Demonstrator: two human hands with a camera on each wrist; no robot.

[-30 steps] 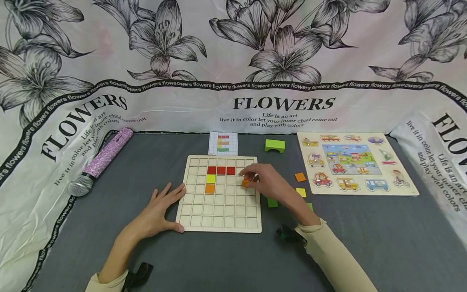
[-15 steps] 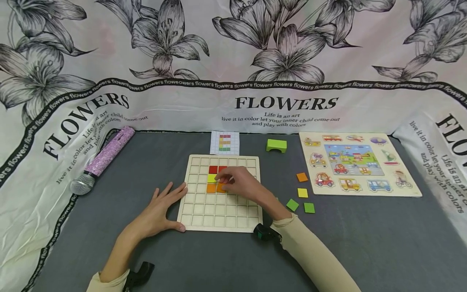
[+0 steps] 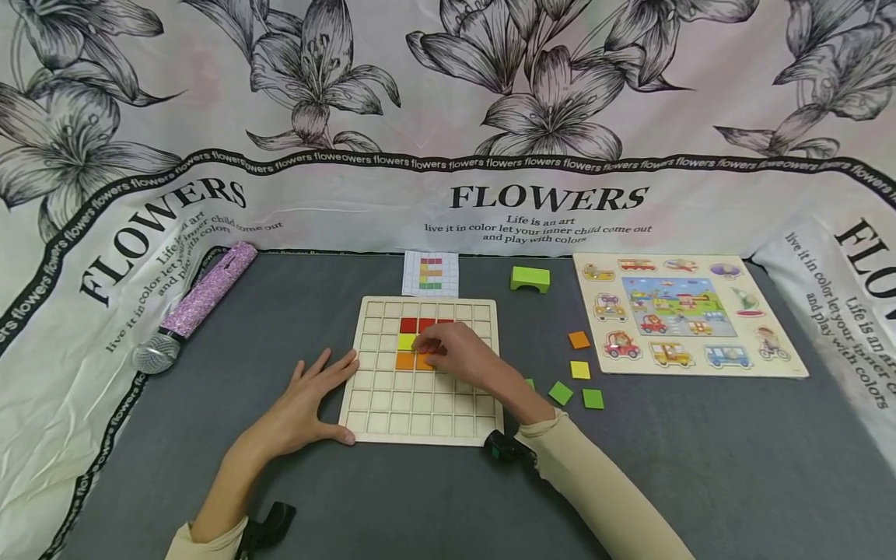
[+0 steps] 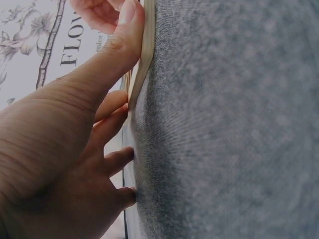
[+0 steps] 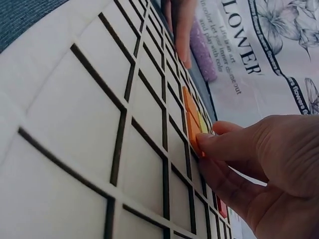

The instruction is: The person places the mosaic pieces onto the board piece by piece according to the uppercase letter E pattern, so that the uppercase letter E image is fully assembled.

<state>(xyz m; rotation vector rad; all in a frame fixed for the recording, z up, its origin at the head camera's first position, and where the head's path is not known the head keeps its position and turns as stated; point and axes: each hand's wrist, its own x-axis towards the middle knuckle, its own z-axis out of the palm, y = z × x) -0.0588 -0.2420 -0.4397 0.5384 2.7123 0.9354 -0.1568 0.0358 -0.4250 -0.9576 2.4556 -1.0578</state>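
A pale wooden grid board [image 3: 420, 412] lies on the dark grey cloth. My left hand [image 3: 304, 404] touches its left edge, fingers spread and thumb at the near corner. Over the board, my right hand [image 3: 458, 354] pinches an orange tile [image 5: 193, 132] at a square beside another orange tile [image 3: 404, 361]. Above these, a yellow tile [image 3: 405, 341] sits in a square, and red tiles [image 3: 408, 325] form a row, partly covered by the right hand. In the right wrist view the thumb rests on the orange tile's edge; the fingertips behind it are partly hidden.
Right of the board lie loose green tiles [image 3: 561, 393], a yellow tile [image 3: 579, 369] and an orange tile [image 3: 579, 340]. A patterned card [image 3: 448, 274], a green arch block [image 3: 530, 279], a vehicle puzzle [image 3: 763, 311] and a glittery microphone [image 3: 203, 299] stand around the board.
My right hand has moved left from the board's right side, bringing the orange tile beside the first one; it has barely moved in the last half second. My left hand stays put.
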